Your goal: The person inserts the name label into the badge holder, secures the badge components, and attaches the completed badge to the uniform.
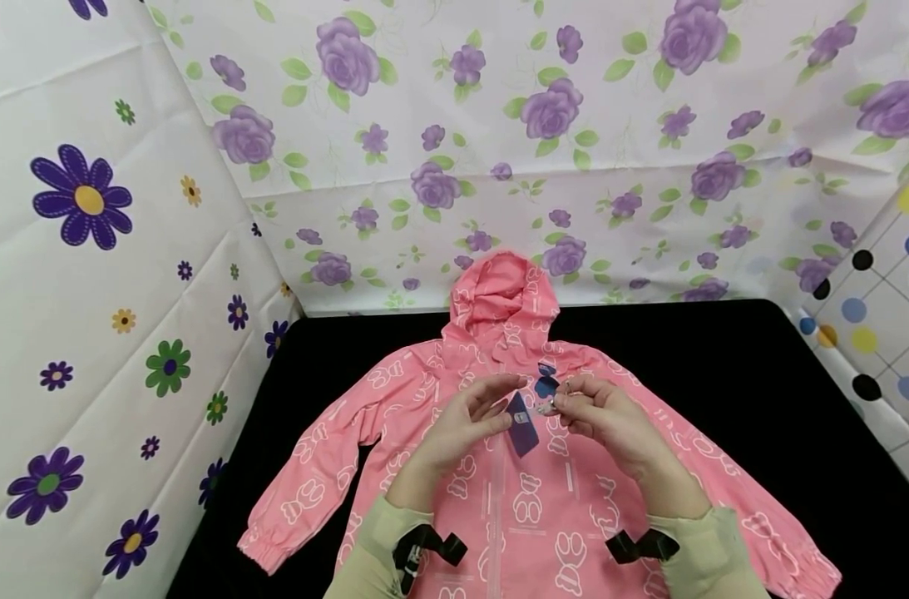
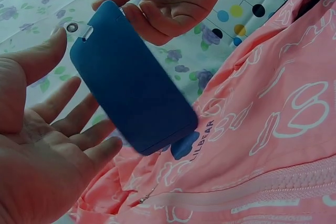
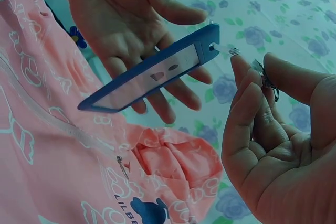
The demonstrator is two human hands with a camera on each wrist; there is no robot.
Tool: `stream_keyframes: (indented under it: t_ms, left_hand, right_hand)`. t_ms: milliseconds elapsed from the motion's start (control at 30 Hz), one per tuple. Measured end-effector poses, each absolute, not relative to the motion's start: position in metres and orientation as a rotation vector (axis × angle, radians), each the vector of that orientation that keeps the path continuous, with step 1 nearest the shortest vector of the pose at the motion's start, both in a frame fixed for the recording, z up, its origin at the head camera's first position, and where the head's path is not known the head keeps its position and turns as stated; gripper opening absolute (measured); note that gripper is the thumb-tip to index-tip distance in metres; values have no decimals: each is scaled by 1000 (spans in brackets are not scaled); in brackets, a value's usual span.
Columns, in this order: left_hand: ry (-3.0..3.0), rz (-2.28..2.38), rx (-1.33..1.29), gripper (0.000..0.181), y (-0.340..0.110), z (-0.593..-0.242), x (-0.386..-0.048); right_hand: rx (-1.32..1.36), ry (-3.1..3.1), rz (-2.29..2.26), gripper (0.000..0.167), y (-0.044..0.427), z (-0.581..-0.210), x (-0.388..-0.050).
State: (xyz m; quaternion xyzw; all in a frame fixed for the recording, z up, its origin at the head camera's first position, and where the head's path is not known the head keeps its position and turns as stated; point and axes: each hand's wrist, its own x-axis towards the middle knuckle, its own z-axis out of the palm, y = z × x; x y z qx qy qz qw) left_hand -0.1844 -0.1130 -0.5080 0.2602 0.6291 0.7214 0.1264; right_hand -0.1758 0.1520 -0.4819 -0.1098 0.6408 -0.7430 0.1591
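A blue badge holder [image 2: 131, 77] with a pale card [image 3: 149, 80] in its window hangs tilted from a clear strap above a pink hooded jacket [image 1: 529, 516]. My right hand [image 1: 611, 416] pinches the small metal clip [image 3: 270, 88] at the strap's end between thumb and fingers. On the other side of the holder, my left hand [image 1: 461, 424] has its palm turned toward it with fingers spread and mostly straight. Its thumb is close to the strap's snap [image 2: 72, 27]; whether it touches cannot be made out.
The jacket lies spread front up on a black table [image 1: 686, 349], hood [image 1: 502, 291] at the far end, sleeves out to both sides. Its chest bears a dark blue bear print [image 3: 147, 209] with lettering. Patterned cloth walls [image 1: 454, 225] stand behind and beside the table.
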Motion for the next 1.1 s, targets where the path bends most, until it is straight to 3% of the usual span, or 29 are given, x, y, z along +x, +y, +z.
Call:
stream_keyframes:
  t_ms: [367,767,1100]
  left_hand:
    - [1825,2081,808,48,-115,-509,-184]
    - [1805,2057,759,35,-115,-511,-183]
    - [1928,1946,663,29,-114,-506,-179]
  right_hand:
    - [-356,1940,-2029,8,151,-480,-175]
    - [-366,2007,-2030,30,147,-478,-171]
    - [-347,2063,-2022,19,142,-481,-170]
